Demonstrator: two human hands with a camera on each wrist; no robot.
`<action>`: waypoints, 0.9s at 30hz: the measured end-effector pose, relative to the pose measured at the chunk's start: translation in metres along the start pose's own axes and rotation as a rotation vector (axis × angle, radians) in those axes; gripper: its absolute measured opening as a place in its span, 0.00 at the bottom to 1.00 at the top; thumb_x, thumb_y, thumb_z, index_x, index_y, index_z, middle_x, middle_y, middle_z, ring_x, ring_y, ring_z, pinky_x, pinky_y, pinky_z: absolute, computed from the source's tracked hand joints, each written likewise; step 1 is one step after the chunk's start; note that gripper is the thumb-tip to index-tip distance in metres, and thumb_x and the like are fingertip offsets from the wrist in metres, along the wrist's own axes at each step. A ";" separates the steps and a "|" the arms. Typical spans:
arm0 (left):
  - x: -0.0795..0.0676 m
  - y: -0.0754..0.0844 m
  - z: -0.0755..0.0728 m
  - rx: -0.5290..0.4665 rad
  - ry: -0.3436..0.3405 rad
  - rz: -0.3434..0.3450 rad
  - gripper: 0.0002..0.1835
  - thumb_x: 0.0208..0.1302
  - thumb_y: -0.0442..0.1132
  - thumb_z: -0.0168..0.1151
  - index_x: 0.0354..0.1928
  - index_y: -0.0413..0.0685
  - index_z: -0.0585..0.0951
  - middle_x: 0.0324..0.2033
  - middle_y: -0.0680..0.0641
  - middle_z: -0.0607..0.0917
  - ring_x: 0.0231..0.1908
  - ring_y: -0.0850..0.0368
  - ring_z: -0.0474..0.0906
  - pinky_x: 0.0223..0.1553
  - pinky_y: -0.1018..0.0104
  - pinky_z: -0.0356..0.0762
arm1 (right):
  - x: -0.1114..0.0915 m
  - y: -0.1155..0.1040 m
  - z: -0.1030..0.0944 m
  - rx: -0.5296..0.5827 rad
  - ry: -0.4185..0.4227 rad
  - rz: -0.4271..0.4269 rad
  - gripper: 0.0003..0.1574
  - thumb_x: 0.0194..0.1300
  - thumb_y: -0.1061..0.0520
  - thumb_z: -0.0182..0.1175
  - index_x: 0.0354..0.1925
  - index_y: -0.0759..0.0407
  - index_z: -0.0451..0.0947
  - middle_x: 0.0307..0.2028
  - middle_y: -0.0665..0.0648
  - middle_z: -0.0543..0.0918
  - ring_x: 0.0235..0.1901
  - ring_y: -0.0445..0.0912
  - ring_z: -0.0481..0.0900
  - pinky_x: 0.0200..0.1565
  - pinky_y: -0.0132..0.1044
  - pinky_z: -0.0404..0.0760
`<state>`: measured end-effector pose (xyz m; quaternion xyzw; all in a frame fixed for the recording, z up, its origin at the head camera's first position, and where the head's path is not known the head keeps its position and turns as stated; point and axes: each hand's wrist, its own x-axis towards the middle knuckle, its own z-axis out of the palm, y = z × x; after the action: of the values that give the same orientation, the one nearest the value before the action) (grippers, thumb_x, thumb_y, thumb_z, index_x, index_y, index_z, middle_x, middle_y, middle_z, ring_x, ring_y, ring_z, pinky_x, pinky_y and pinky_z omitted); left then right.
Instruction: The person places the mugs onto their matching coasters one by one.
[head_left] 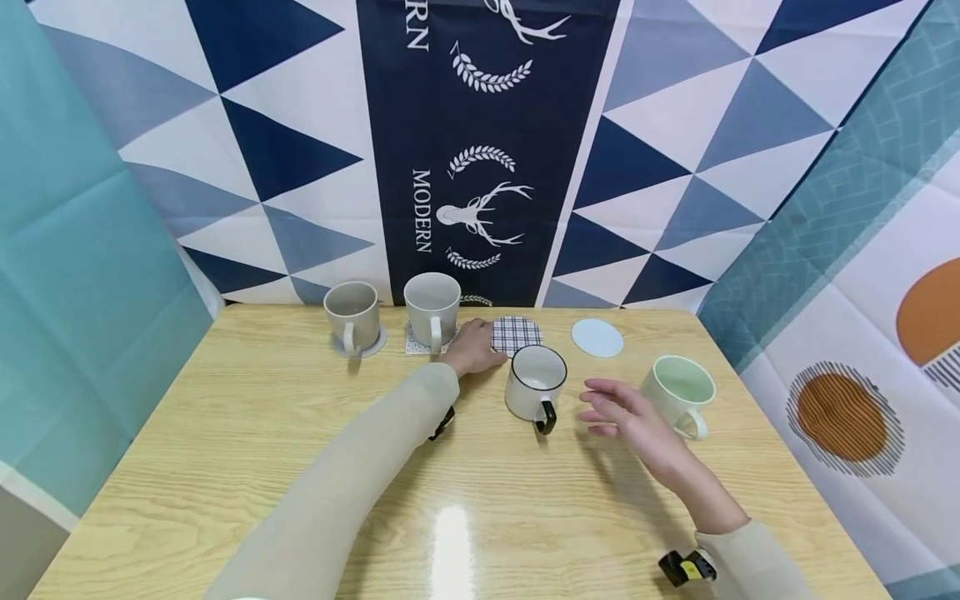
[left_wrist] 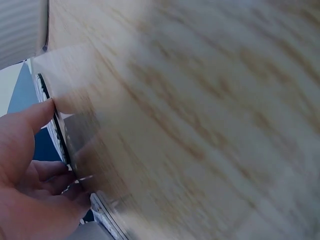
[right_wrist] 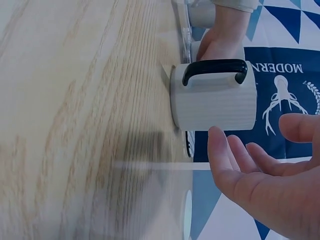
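Observation:
My left hand (head_left: 474, 348) is at the left side of a round plaid coaster (head_left: 517, 333) lying on the table. In the left wrist view the thumb (left_wrist: 44, 112) touches one edge of this coaster and the curled fingers meet its other edge. Just in front of the coaster stands a white mug with a black rim and black handle (head_left: 531, 390). My right hand (head_left: 630, 421), fingers spread and relaxed, hovers between that mug and a pale green mug (head_left: 678, 392). It holds nothing; the right wrist view shows its fingertips (right_wrist: 217, 137) near the black-handled mug.
At the back left, a grey mug (head_left: 352, 315) stands on a grey round coaster (head_left: 375, 346), and a white mug (head_left: 432, 304) on a patterned square coaster (head_left: 414, 343). A pale blue round coaster (head_left: 597, 337) lies right of the plaid one. Patterned cloths (head_left: 480, 125) hang behind the table.

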<state>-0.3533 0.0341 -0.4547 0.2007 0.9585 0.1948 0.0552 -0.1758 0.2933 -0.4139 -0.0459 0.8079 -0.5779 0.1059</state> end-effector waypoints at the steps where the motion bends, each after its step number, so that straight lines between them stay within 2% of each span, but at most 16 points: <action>1: 0.000 0.000 0.000 -0.002 -0.002 -0.003 0.39 0.74 0.52 0.66 0.77 0.36 0.68 0.74 0.36 0.72 0.76 0.42 0.66 0.79 0.52 0.61 | 0.000 0.000 0.000 0.004 -0.003 0.004 0.38 0.86 0.49 0.49 0.79 0.72 0.55 0.72 0.76 0.68 0.66 0.67 0.78 0.61 0.41 0.85; 17: -0.003 -0.004 0.000 0.004 -0.002 -0.008 0.34 0.77 0.51 0.63 0.76 0.39 0.72 0.72 0.39 0.75 0.75 0.44 0.67 0.79 0.54 0.61 | 0.007 0.006 0.014 0.067 -0.073 0.067 0.37 0.86 0.50 0.48 0.78 0.73 0.55 0.72 0.75 0.69 0.62 0.61 0.82 0.61 0.44 0.85; 27: 0.000 -0.001 0.001 0.036 0.008 -0.002 0.35 0.77 0.51 0.63 0.76 0.37 0.71 0.73 0.39 0.75 0.75 0.44 0.68 0.79 0.54 0.62 | 0.011 0.009 0.022 0.154 -0.134 0.073 0.36 0.87 0.49 0.47 0.75 0.76 0.58 0.69 0.74 0.72 0.54 0.54 0.87 0.59 0.43 0.86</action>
<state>-0.3531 0.0338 -0.4559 0.2002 0.9623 0.1780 0.0478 -0.1811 0.2738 -0.4307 -0.0469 0.7532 -0.6299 0.1837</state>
